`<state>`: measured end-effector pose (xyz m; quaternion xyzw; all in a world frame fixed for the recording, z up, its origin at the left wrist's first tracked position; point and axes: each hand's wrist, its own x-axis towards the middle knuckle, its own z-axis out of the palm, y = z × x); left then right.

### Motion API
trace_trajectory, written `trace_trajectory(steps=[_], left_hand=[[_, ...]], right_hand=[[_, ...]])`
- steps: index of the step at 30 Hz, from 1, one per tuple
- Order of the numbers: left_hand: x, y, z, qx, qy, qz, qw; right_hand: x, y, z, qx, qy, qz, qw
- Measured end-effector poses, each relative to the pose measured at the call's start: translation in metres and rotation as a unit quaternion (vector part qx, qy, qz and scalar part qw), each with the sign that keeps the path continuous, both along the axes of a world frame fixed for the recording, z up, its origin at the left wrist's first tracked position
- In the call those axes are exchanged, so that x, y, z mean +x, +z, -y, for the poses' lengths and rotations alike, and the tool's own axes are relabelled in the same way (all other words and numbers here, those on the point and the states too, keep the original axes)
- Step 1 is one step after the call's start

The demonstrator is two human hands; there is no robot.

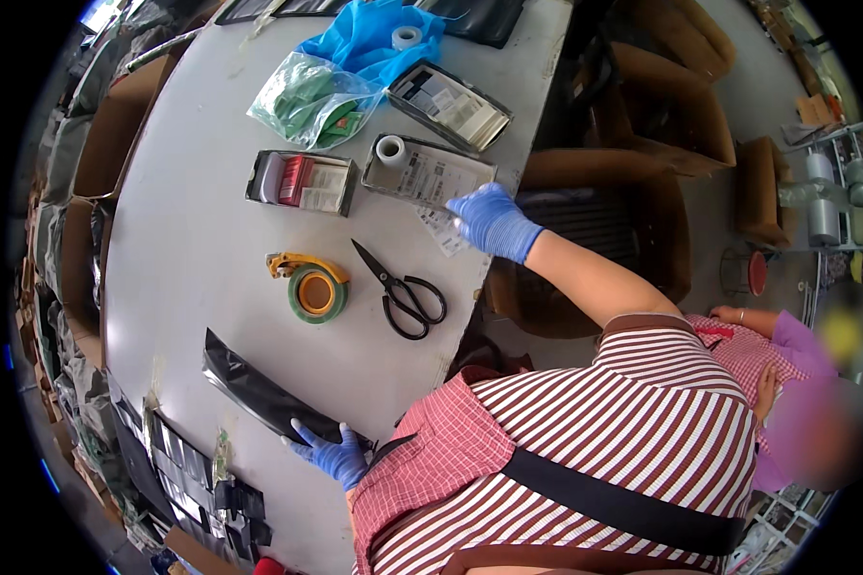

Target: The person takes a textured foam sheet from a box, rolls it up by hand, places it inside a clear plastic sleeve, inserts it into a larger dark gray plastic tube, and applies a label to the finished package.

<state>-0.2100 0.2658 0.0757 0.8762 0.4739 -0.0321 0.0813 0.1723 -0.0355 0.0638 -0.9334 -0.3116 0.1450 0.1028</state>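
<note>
My left hand (331, 454), in a blue glove, holds the near end of a long, narrow black plastic bag (264, 388) lying slantwise on the table. My right hand (494, 222), gloved alike, is closed at the near right corner of an open grey box (379, 178) with printed labels (436, 176) and a white tape roll (390, 149) in it. Its fingertips pinch a printed white label (441, 230) over the box's near edge. Between my hands lie black-handled scissors (400, 295) and a yellow tape dispenser (318, 290) with green tape.
On the grey table (192, 240) stand two more boxes of cards (302, 182). Farther back are a clear bag of green items (312, 101) and blue plastic (364, 38). Cardboard cartons (585, 240) stand along the right edge, black bags (177, 470) lower left. Another person (786, 383) is at right.
</note>
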Motion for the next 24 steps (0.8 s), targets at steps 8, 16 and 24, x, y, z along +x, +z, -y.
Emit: trace_trajectory(steps=[8,16,24], left_hand=[[0.005,0.004,0.003,0.011,0.015,-0.046,0.999],[0.01,0.003,0.002,0.013,0.033,-0.078,0.996],[0.004,0.011,-0.007,-0.003,0.002,-0.05,0.999]], right_hand=[[0.054,0.011,-0.014,-0.004,-0.044,-0.074,0.996],[0.053,-0.023,-0.021,-0.051,-0.069,-0.02,0.996],[0.056,0.005,-0.003,0.078,-0.096,0.025,0.992]])
